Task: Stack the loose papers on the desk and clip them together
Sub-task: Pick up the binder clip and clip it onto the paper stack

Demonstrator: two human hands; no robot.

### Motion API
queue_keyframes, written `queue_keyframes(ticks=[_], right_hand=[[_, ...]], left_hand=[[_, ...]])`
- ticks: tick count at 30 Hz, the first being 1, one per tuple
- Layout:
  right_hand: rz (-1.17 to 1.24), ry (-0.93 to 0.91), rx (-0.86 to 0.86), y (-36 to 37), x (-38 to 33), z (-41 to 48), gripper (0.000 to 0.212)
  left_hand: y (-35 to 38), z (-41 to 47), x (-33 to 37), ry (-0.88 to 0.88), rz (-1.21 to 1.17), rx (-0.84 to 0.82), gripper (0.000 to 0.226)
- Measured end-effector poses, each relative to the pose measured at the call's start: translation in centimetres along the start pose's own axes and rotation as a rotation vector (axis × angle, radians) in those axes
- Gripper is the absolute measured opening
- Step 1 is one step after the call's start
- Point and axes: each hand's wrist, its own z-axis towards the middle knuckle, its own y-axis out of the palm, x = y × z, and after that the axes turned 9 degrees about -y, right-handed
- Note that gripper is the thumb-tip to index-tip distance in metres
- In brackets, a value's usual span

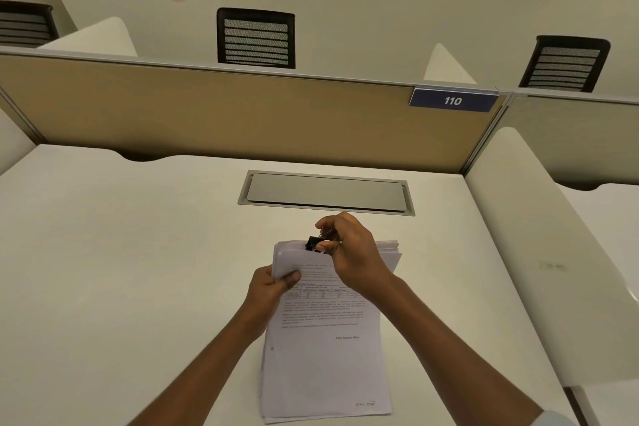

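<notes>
A stack of printed white papers (325, 363) lies on the white desk (121, 270), its sheets roughly squared up. My left hand (269, 294) grips the stack's upper left edge, thumb on the top sheet. My right hand (349, 249) pinches the silver handles of a black binder clip (313, 244) at the stack's top edge. The clip's jaws sit at that edge; I cannot tell whether they are around the sheets.
A grey cable hatch (326, 192) is set into the desk just beyond the papers. A tan partition (224, 114) with a blue "110" tag (453, 100) closes the back. A white side divider (539, 252) stands on the right. Black mesh chairs (256, 38) are behind the partition.
</notes>
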Motion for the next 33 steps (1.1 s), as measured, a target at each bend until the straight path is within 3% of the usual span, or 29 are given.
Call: queue_keyframes(ticks=[10, 14, 19, 24, 28, 33], right_hand=[[0.106, -0.046, 0.047, -0.4, -0.1, 0.8, 0.030], [0.211, -0.075, 0.249, -2.0, -0.2, 0.9, 0.030], [0.105, 0.098, 0.577, -5.5, 4.3, 0.2, 0.029], [0.129, 0.436, 0.353, -3.8, 11.4, -3.2, 0.026], [0.051, 0.479, 0.119, -0.4, 14.4, -7.4, 0.029], [-0.041, 0.434, -0.065, 2.5, 17.3, -10.4, 0.014]], left_hand=[[-0.2, 0.6, -0.1, -0.021, -0.102, 0.082, 0.007], [-0.7, 0.4, 0.1, -0.021, -0.156, 0.072, 0.008], [-1.5, -0.1, 0.3, -0.010, -0.180, 0.064, 0.010], [-2.1, -0.5, 0.3, -0.008, -0.203, 0.067, 0.011], [-2.3, -0.7, 0.3, -0.006, -0.200, 0.070, 0.011], [-2.5, -1.0, 0.5, 0.007, -0.220, 0.054, 0.011]])
